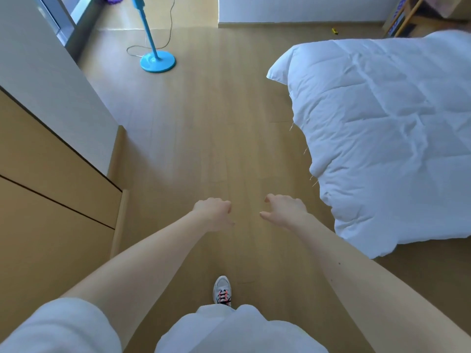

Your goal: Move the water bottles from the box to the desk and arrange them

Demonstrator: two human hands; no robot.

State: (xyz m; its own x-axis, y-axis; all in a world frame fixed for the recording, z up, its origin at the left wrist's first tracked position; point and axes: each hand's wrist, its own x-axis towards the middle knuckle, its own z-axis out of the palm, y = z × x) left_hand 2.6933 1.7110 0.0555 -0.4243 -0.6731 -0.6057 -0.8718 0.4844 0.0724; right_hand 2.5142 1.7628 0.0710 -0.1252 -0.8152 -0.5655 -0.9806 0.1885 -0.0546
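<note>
No water bottle, box or desk shows in the head view. Both my arms reach forward over the wooden floor (pixel 204 128). My left hand (pixel 214 212) hangs with loosely curled fingers and holds nothing. A little to its right, my right hand (pixel 285 208) is spread with relaxed fingers, also empty. One foot in a white sneaker (pixel 222 290) is on the floor below the hands.
A bed with a white quilt (pixel 382 138) fills the right side. Wooden drawers (pixel 51 200) and a white wall (pixel 51 72) line the left. A blue fan stand (pixel 158 61) with a cord is at the far left. A small yellow object (pixel 335 31) lies far back.
</note>
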